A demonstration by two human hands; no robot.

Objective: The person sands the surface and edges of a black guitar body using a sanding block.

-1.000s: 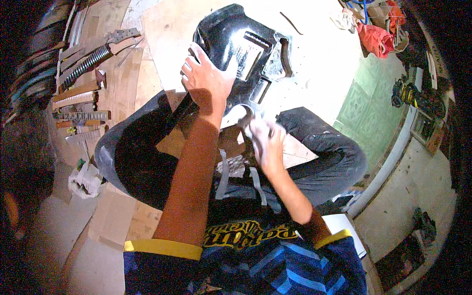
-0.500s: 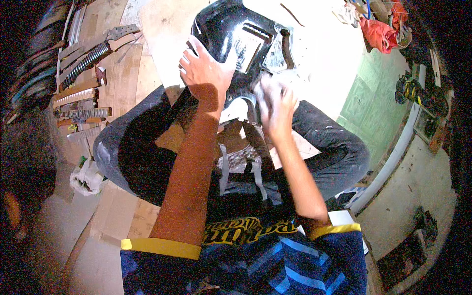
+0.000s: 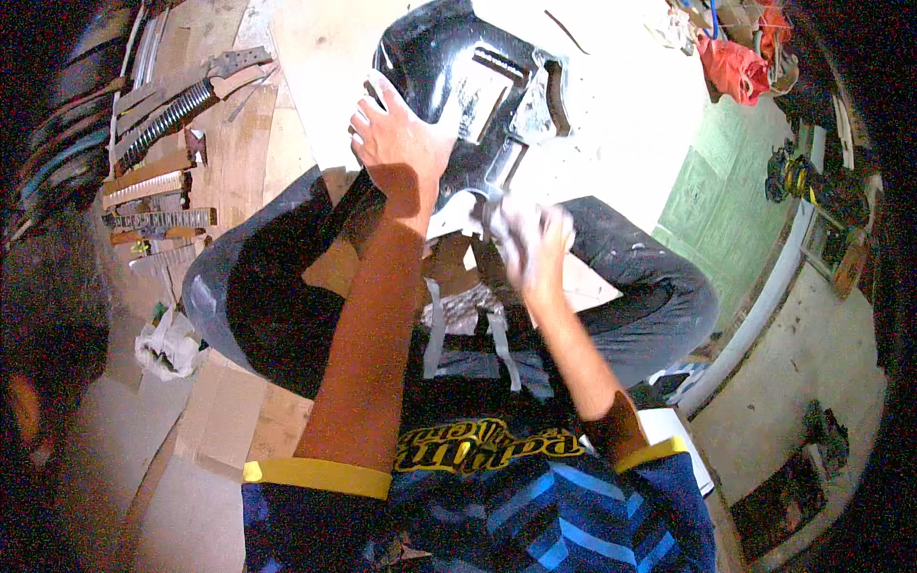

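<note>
A glossy black guitar body (image 3: 415, 48), with pickup and control cavities cut into it, lies between my bent legs on a pale board (image 3: 630, 115). My left hand (image 3: 401, 134) rests on its left edge, white powder on the fingers, which are spread apart. My right hand (image 3: 540, 239) is by the lower cutout near the neck end, blurred and whitened, closed around something pale that I cannot make out.
Several guitar necks (image 3: 172, 124) lie on cardboard at the left, with crumpled white paper (image 3: 167, 349) lower down. A red cloth (image 3: 735, 72) and a bundle of dark yellow-striped things (image 3: 802, 177) sit at the right, beside a green mat (image 3: 707, 181).
My right hand moved up along the body toward the cavities half a second ago and is now lower again, nearer me. My left hand stays on the edge.
</note>
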